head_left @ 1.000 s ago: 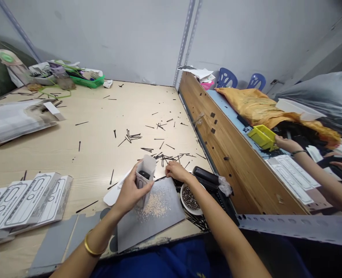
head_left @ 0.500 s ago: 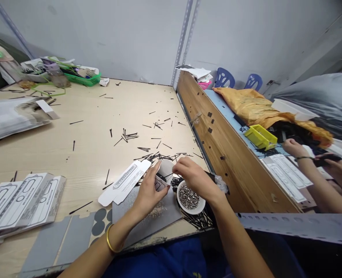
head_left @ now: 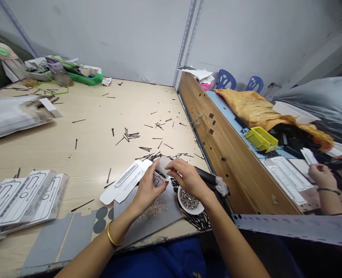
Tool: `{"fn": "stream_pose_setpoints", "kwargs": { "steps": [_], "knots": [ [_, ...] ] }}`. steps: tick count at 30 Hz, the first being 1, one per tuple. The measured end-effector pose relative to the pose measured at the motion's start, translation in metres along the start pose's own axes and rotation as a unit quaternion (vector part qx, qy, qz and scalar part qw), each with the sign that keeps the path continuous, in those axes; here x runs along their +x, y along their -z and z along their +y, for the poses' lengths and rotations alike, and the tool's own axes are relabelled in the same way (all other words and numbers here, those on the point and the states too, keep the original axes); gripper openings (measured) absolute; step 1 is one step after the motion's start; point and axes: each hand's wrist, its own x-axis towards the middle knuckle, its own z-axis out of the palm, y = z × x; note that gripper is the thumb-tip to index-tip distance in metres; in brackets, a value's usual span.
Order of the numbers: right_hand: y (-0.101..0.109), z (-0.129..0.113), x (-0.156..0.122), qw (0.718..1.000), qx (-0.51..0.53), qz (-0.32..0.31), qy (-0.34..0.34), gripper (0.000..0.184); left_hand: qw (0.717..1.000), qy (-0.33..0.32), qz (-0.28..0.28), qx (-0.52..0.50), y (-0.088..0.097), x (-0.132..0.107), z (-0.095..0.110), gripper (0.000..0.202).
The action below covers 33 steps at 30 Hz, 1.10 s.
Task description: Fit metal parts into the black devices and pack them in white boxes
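My left hand [head_left: 148, 186] is wrapped round a small white printed cardboard box [head_left: 159, 178], its open end tilted up toward my right hand. Something black shows just inside the opening. A long printed flap [head_left: 127, 179] stretches out to the left. My right hand [head_left: 185, 175] has its bent fingers at the box's open end, closed on the edge of the upright flap; its fingertips are partly hidden. Below that hand stands a white bowl [head_left: 190, 210] of small shiny metal pieces. Black sticks [head_left: 198, 221] lie around the bowl, and a grey sheet [head_left: 147, 227] with crumbs lies under my hands.
Printed boxes [head_left: 26, 200] are stacked at the left, near grey cut pieces [head_left: 51, 241]. Loose black sticks are scattered over the table [head_left: 95, 150]. A wooden partition [head_left: 217, 154] borders the right side; beyond it are a yellow bin [head_left: 261, 139] and a co-worker's hands [head_left: 322, 177].
My right hand has moved slightly left onto the box's flap; the thin black stick at its fingers no longer shows. The co-worker's hand has moved right and now holds a white piece.
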Motion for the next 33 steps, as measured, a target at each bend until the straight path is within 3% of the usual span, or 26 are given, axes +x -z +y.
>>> {"fn": "stream_pose_setpoints", "kwargs": {
  "steps": [5, 8, 12, 14, 16, 20, 25, 29, 33],
  "knots": [
    [-0.007, -0.004, 0.004, 0.998, -0.029, 0.035, -0.051, 0.016, 1.0, -0.004, 0.017, -0.002, -0.001, 0.001, -0.004, 0.073],
    [-0.007, 0.01, 0.005, 0.985, 0.097, 0.094, -0.11, 0.012, 1.0, 0.005, 0.024, 0.0, 0.002, 0.002, -0.005, 0.073],
    [-0.014, 0.048, -0.001, 0.929, 0.236, 0.171, -0.229, 0.021, 0.999, 0.023, 0.029, -0.003, 0.006, 0.003, -0.003, 0.073],
    [-0.023, 0.064, -0.005, 0.922, 0.243, 0.146, -0.263, 0.023, 0.999, 0.036, 0.026, -0.006, 0.006, 0.004, -0.002, 0.074],
    [-0.033, 0.075, -0.006, 0.944, 0.178, 0.084, -0.265, 0.023, 0.999, 0.042, 0.024, -0.01, 0.006, 0.004, -0.002, 0.075],
    [-0.054, 0.086, 0.009, 0.977, -0.014, -0.011, -0.214, 0.022, 0.998, 0.036, 0.045, -0.026, 0.007, 0.004, -0.007, 0.076],
    [-0.079, 0.105, 0.04, 0.982, -0.037, -0.075, -0.171, 0.018, 0.996, 0.029, 0.061, -0.055, 0.01, 0.003, -0.009, 0.078],
    [-0.084, 0.117, 0.046, 0.983, -0.01, -0.073, -0.169, 0.005, 0.995, 0.023, 0.057, -0.076, 0.007, 0.0, -0.002, 0.079],
    [-0.058, 0.108, 0.031, 0.979, 0.031, 0.008, -0.201, 0.008, 0.998, 0.007, 0.045, -0.051, -0.001, 0.001, 0.003, 0.077]
  ]
}}
